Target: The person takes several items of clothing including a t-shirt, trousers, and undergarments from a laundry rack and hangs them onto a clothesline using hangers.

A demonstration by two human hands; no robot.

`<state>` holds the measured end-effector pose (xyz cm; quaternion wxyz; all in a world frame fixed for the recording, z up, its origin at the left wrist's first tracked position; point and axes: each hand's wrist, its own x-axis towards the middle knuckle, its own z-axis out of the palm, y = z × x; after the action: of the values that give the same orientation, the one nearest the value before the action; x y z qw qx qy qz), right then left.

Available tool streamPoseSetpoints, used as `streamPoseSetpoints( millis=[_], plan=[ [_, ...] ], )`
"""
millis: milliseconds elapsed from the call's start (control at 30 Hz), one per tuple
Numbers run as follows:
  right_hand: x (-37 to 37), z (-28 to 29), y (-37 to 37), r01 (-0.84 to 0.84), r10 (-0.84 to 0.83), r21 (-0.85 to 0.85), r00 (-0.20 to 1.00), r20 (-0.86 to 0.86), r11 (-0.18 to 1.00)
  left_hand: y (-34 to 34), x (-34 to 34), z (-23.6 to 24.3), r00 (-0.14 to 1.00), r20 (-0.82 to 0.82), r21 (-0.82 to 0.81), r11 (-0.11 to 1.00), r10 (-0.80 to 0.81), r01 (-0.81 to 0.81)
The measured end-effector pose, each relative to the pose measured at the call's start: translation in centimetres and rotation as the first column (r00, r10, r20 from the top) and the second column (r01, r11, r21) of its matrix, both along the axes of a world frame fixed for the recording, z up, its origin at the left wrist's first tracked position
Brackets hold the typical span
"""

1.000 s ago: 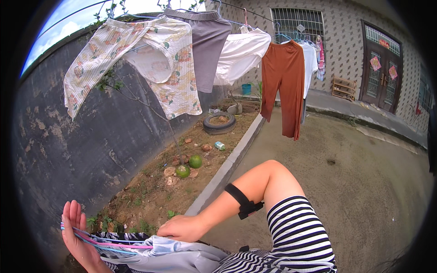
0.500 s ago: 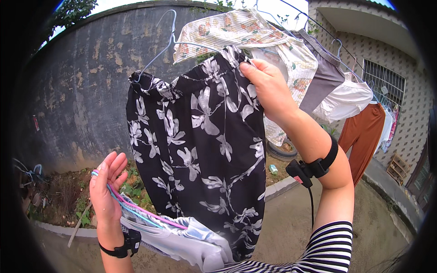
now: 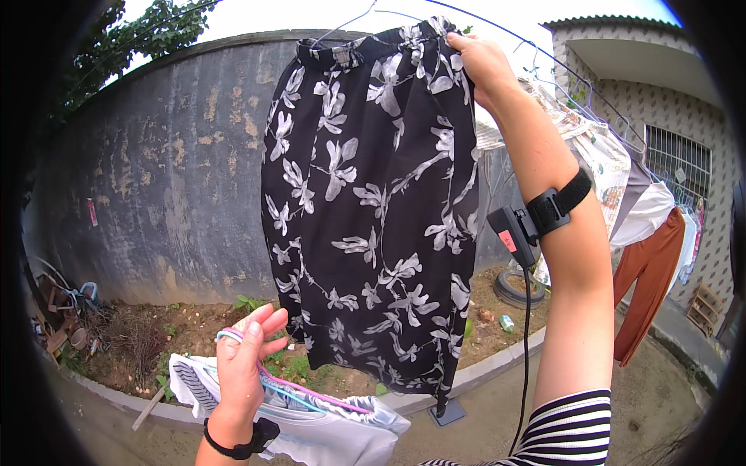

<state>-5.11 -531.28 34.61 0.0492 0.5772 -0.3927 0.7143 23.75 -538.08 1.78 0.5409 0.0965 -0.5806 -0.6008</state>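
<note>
A long black skirt (image 3: 373, 202) with white flowers hangs in front of me on a thin blue hanger (image 3: 350, 28). Raised at the upper right corner of its waistband, my right hand (image 3: 483, 66) is closed on the cloth. My left hand (image 3: 250, 353) is low on the left, with pink and blue hangers (image 3: 322, 394) hooked over it and its fingers partly stretched. From those hangers droops a pale grey-white garment (image 3: 334, 431). A black strap with a small device is on each of my arms.
A clothesline (image 3: 536, 43) crosses above, carrying a patterned cream garment (image 3: 602, 151) and rust-brown trousers (image 3: 649, 268) at right. Behind stands a grey wall (image 3: 171, 179). Below it, a planting bed holds an old tyre (image 3: 519, 289), edged by a concrete curb (image 3: 497, 361).
My right hand has lifted the skirt higher and slightly right, toward the line. My left hand has moved right and a little down with the hangers. The view has tilted and turned left.
</note>
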Motion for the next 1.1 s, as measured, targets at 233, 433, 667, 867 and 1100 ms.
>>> streamPoseSetpoints(
  millis=[233, 433, 667, 867, 1100],
  plan=[
    [3.9, -5.9, 1.7, 0.165, -0.147, 0.169, 0.983, -0.113, 0.972, 0.2, 0.2, -0.7, 0.975, 0.092, -0.012, 0.978, -0.205, 0.207],
    [7.6, -17.5, 8.4, 0.443, -0.435, -0.009, 0.875, -0.213, 0.896, 2.0, -1.9, -4.7, 0.910, 0.101, 0.003, 0.915, -0.402, 0.403],
    [8.9, -32.0, 21.2, 0.212, 0.143, 0.883, 0.945, -0.295, 0.419, 10.0, -7.4, -4.9, 0.820, 0.105, 0.053, 0.826, -0.563, 0.561],
    [6.1, -36.9, 37.4, 0.232, -0.120, 0.895, 0.972, -0.201, 0.381, 23.3, -16.1, -1.8, 0.664, 0.028, 0.032, 0.664, -0.748, 0.747],
    [8.2, -37.9, 52.9, 0.559, -0.331, 0.813, 0.807, -0.489, 0.164, 37.7, -23.4, -2.8, 0.407, -0.028, 0.123, 0.401, -0.913, 0.908]
  ],
)
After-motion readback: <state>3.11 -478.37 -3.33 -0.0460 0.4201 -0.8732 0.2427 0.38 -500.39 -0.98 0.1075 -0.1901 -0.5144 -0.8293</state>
